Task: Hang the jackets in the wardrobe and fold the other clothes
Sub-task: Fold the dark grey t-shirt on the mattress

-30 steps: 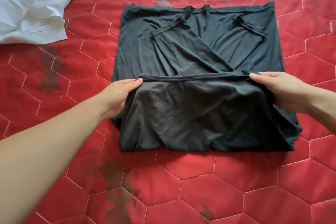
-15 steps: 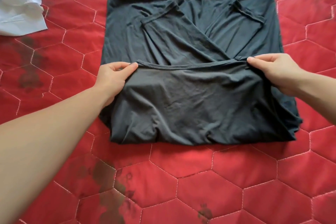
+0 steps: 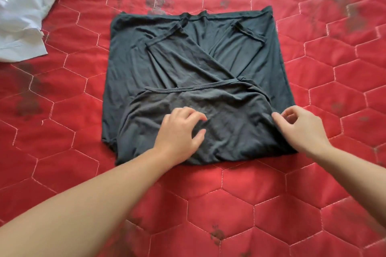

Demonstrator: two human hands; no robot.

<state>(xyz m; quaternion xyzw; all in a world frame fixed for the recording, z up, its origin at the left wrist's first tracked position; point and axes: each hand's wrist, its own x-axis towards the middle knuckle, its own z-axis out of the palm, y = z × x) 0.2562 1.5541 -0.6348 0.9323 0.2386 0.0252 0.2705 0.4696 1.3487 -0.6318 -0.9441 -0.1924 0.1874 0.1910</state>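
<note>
Soft dark garment (image 3: 177, 64) folded square on quilted hexagon-stitched red cover (image 3: 271, 204).

Both forearms bare, reaching forward from the near edge. Left hand (image 3: 179, 131) palm down, fingers spread and slightly bent, thumb out to the right. Right hand (image 3: 302, 129) palm down too, wrist angled inward; index finger points left, the other fingers loosely curled. Hands well apart, at about the same reach
</note>
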